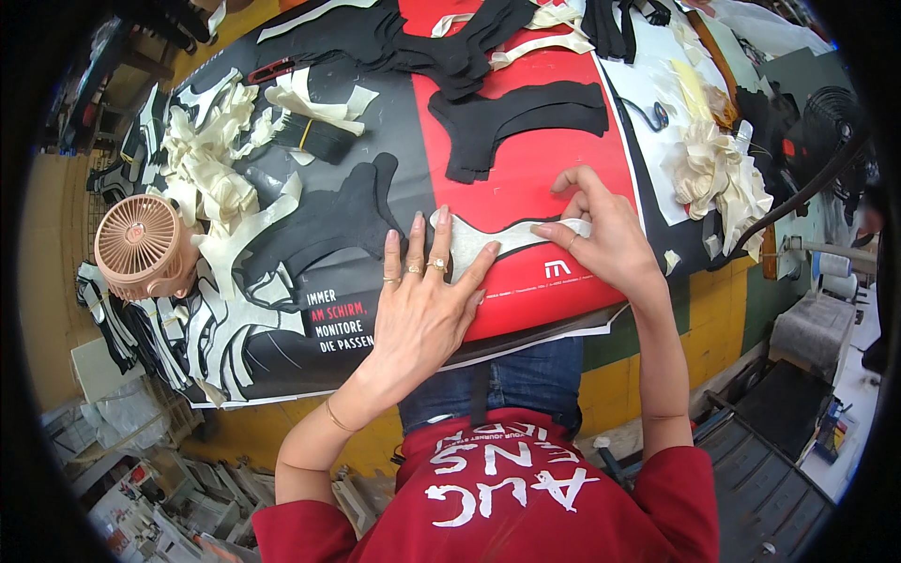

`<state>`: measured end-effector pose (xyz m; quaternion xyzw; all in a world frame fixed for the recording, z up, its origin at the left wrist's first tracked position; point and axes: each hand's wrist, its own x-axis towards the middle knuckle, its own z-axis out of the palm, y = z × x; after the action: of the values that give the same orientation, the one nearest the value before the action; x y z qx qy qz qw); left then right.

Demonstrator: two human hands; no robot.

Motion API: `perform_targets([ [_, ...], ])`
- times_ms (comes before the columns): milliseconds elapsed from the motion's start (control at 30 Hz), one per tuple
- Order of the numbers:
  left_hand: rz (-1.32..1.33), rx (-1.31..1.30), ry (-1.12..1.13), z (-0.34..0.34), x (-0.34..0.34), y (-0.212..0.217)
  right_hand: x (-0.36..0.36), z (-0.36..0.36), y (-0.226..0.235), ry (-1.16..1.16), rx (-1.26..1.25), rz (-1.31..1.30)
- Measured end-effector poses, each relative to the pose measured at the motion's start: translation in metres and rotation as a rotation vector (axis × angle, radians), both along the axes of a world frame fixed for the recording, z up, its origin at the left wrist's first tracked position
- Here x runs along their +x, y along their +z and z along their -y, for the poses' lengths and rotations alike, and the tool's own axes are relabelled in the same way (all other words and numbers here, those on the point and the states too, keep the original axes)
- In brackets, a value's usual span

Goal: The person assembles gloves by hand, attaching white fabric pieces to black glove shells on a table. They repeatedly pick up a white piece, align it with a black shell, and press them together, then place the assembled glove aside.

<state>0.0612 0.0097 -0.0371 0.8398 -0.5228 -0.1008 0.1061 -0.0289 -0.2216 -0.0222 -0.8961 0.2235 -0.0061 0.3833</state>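
Observation:
A small white cut-out piece (pixel 469 247) with a dark edge lies on the red part of the printed sheet in front of me. It is broad at the left and narrows to the right. My left hand (pixel 419 296) rests flat at its broad end, fingers spread, with the fingertips on and beside it. At its narrow end, my right hand (pixel 601 233) is bent over the piece, thumb and a finger pinching its edge. Left of my fingers lie black cut-out pieces (pixel 324 220). Farther away, a stack of black pieces (pixel 516 122) sits on the red.
A pink fan (pixel 139 246) stands at the table's left, by crumpled cream peelings (pixel 211 164). White-and-black pieces (pixel 249 324) pile below them. Blue-handled scissors (pixel 657 114) lie at the far right, near another cream heap (pixel 709 174). More black pieces (pixel 460 42) cover the far side.

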Motion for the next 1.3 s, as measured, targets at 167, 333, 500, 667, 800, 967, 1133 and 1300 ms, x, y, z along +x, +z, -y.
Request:
perform_targets([
  [167,0.078,-0.009,-0.020,0.008,-0.008,0.014,-0.002,0.001,-0.003,-0.024,-0.214,0.015],
  [333,-0.082,-0.131,-0.114,0.041,-0.029,-0.002,-0.014,-0.002,0.003,-0.134,-0.135,0.023],
  [500,-0.118,-0.120,-0.111,0.049,-0.038,-0.019,-0.037,0.004,0.007,-0.263,0.181,0.086],
  [667,-0.102,-0.119,-0.110,0.048,-0.039,-0.018,-0.043,-0.001,-0.002,-0.373,0.266,0.262],
  [800,-0.101,-0.114,-0.097,0.051,-0.042,-0.014,-0.048,-0.004,0.000,-0.432,0.238,0.236],
  [967,-0.119,-0.145,-0.051,0.056,-0.044,-0.016,-0.045,-0.002,-0.010,-0.472,0.138,0.217],
  [1133,-0.055,-0.134,-0.032,0.059,-0.050,-0.021,-0.047,-0.005,-0.018,-0.476,0.060,0.228],
  [1300,-0.042,-0.131,-0.028,0.060,-0.051,-0.020,-0.047,-0.009,-0.017,-0.469,-0.020,0.219],
])
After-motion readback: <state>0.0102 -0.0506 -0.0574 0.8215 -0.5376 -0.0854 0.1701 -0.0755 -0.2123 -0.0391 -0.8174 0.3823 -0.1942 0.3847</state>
